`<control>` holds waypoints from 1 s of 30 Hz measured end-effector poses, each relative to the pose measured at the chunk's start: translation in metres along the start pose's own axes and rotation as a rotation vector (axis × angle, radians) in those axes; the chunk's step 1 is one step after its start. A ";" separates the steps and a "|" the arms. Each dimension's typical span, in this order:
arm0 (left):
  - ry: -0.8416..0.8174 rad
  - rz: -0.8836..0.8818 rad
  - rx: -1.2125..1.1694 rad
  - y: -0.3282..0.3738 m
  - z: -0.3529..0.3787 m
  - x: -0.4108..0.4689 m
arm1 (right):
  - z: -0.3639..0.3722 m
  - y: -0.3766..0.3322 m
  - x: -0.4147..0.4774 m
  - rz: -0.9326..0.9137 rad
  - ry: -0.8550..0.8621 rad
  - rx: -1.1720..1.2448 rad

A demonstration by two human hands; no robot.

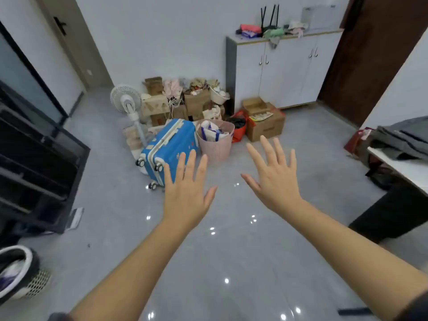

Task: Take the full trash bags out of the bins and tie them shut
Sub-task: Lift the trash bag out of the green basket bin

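Note:
A pink bin (215,148) stands on the grey floor by the far wall, filled with paper and packaging waste; a liner shows around its rim. A second bin with a white perforated wall and a dark liner (20,272) sits at the lower left edge, partly cut off. My left hand (187,193) and my right hand (275,179) are stretched out in front of me over the floor, fingers spread, holding nothing. Both hands are well short of the pink bin.
A blue suitcase (170,147) lies left of the pink bin, with a white fan (126,98) and stacked cardboard boxes (194,100) behind. A red bag (239,128) and a box (266,123) stand to its right, before a white cabinet (284,68). A dark shelf (37,172) is left, a table (403,167) right.

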State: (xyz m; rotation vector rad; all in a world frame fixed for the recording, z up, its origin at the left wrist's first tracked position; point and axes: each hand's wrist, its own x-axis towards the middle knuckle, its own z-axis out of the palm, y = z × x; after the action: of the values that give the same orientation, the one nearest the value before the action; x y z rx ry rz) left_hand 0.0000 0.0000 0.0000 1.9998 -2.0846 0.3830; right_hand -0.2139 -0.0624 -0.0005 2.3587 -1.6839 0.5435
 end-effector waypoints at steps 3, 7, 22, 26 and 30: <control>-0.079 -0.033 0.010 -0.026 0.015 -0.034 | 0.021 -0.040 -0.016 -0.030 -0.086 -0.013; -0.141 -0.064 -0.004 -0.080 0.032 -0.087 | 0.051 -0.108 -0.043 -0.040 -0.174 0.003; -0.289 -0.211 -0.034 -0.297 0.047 -0.188 | 0.113 -0.346 -0.059 -0.099 -0.354 0.083; -0.314 -0.263 -0.030 -0.349 0.066 -0.187 | 0.143 -0.384 -0.037 -0.143 -0.385 0.088; -0.336 -0.269 -0.005 -0.410 0.090 -0.172 | 0.180 -0.431 -0.001 -0.169 -0.438 0.090</control>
State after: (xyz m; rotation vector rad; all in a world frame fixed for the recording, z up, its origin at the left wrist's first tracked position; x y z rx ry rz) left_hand 0.4187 0.1165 -0.1304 2.4400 -1.9412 -0.0096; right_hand 0.2245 0.0178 -0.1413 2.8083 -1.6167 0.0742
